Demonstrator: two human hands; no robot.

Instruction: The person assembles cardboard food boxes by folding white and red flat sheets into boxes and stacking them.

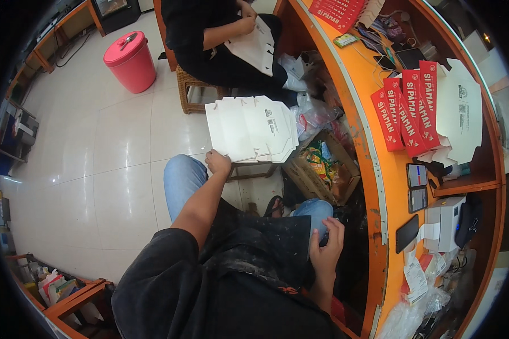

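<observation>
A stack of flat white carton blanks (240, 131) with notched edges lies in front of me on a low stool (253, 171). At the stack's near left corner, the fingers of my left hand (218, 163) are curled around the edge of a carton blank. Whether they pinch one sheet or several, I cannot tell. My right hand (327, 248) is raised beside my right knee, fingers apart and nothing in them. Across from me, a seated co-worker's hands (245, 21) hold another white carton blank (255, 50) over their lap.
On the right, an orange counter (363, 85) carries red-and-white folded cartons (404, 116), phones (417, 186) and a small white printer (444, 221). Beneath it stand a cardboard box (316, 178) of packets and some plastic bags (314, 113). A pink lidded bin (130, 65) stands far left.
</observation>
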